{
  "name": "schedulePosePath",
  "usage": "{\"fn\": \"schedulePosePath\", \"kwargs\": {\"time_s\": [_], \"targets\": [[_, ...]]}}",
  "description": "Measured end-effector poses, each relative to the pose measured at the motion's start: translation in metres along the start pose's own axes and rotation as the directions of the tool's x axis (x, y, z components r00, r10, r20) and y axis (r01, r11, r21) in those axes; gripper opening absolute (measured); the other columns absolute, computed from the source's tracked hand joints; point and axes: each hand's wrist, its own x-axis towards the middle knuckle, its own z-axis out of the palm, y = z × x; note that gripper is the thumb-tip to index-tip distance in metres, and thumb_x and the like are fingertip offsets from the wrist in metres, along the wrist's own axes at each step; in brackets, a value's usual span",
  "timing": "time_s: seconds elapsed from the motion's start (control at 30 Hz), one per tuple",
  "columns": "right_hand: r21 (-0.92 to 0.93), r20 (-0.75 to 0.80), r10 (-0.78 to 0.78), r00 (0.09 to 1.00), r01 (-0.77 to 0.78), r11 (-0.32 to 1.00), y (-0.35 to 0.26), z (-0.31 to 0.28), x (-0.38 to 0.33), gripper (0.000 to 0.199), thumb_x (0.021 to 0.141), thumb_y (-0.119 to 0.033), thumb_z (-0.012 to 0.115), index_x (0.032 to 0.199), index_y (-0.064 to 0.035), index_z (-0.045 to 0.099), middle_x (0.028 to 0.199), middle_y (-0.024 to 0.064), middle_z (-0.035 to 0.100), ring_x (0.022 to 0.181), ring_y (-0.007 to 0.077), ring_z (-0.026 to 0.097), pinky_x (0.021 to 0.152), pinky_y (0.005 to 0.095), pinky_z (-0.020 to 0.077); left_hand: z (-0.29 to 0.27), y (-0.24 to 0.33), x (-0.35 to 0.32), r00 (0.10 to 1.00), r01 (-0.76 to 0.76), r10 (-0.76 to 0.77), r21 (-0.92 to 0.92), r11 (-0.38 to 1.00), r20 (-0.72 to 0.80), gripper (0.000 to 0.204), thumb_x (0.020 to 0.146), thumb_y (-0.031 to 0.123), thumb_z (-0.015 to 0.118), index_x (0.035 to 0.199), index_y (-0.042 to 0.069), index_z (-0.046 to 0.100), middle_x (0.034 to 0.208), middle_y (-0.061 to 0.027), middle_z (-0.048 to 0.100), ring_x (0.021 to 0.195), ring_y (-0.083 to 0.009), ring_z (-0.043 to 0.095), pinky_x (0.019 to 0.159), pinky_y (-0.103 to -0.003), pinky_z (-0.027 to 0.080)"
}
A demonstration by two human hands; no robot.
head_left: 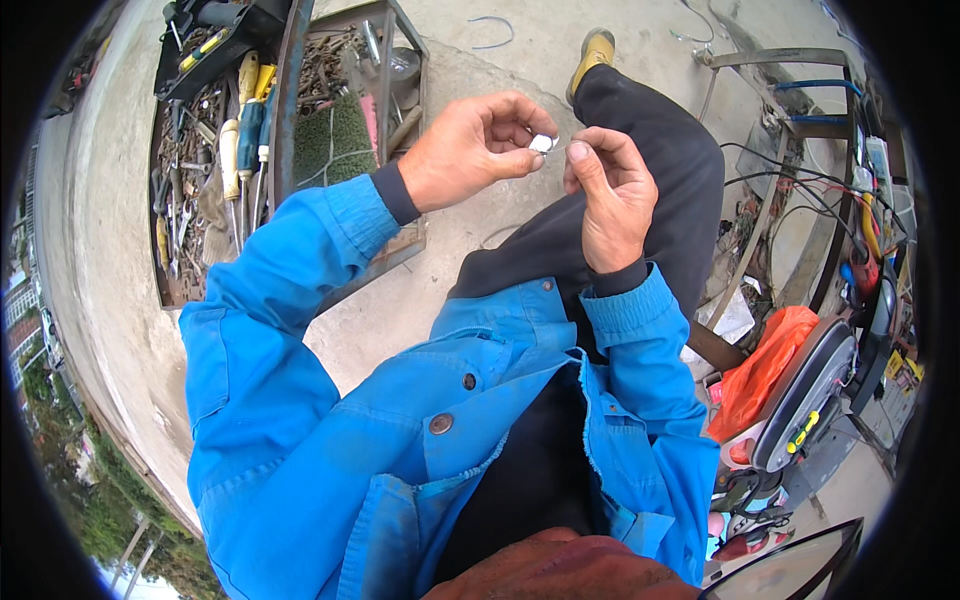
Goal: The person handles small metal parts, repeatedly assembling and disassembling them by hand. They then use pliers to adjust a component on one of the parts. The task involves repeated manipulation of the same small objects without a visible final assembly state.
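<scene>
Above my dark trouser leg point(650, 130), both hands are raised close together. My left hand point(465, 150) is closed in a pinch, thumb against fingers, on a small white piece point(543, 143) that sticks out at the fingertips. Just to its right, my right hand point(612, 195) is closed too, its thumb pressed to the bent forefinger. A faint thin strand seems to show between the two sets of fingertips. Whatever the right fingers hold is too small to make out. Blue jacket sleeves point(645, 340) and dark cuffs cover both wrists.
To the left stands a metal toolbox point(290, 110) with screwdrivers point(230, 160), loose hardware and a green scouring pad point(340, 140). A metal frame point(780, 58) with cables, an orange bag point(765, 370) and a grey rounded case point(810, 395) crowd the right. Concrete floor point(480, 60) lies beneath.
</scene>
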Motion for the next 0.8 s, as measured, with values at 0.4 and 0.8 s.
{"fn": "schedulePosePath", "kwargs": {"time_s": [0.4, 0.8], "targets": [[-0.047, -0.006, -0.182, 0.983, 0.181, 0.982, 0.02, 0.006, -0.004, 0.01, 0.096, -0.001, 0.075, 0.103, -0.0011, 0.067, 0.096, 0.0006, 0.067, 0.087, 0.009, 0.063, 0.078, 0.0242, 0.0521, -0.001, 0.002, 0.001, 0.999, 0.048, -0.048, 0.015, 0.999, -0.002, 0.038, 0.093, 0.007, 0.079, 0.129, 0.002, 0.069, 0.111, -0.0064, 0.074, 0.103, -0.0129, 0.071, 0.094, -0.029, 0.058], [-0.353, 0.088, -0.396, 0.914, 0.4, 0.846, 0.018, -0.01, 0.005, 0.014, 0.088, 0.003, 0.077, 0.097, -0.0031, 0.069, 0.094, 0.0061, 0.069, 0.084, 0.0161, 0.065, 0.074, 0.0279, 0.0525, -0.003, 0.0, 0.0, 0.998, -0.053, 0.051, 0.114, 0.992, 0.024, 0.033, 0.095, 0.009, 0.077, 0.127, 0.001, 0.071, 0.112, -0.0085, 0.076, 0.103, -0.015, 0.072, 0.093, -0.032, 0.06]]}}
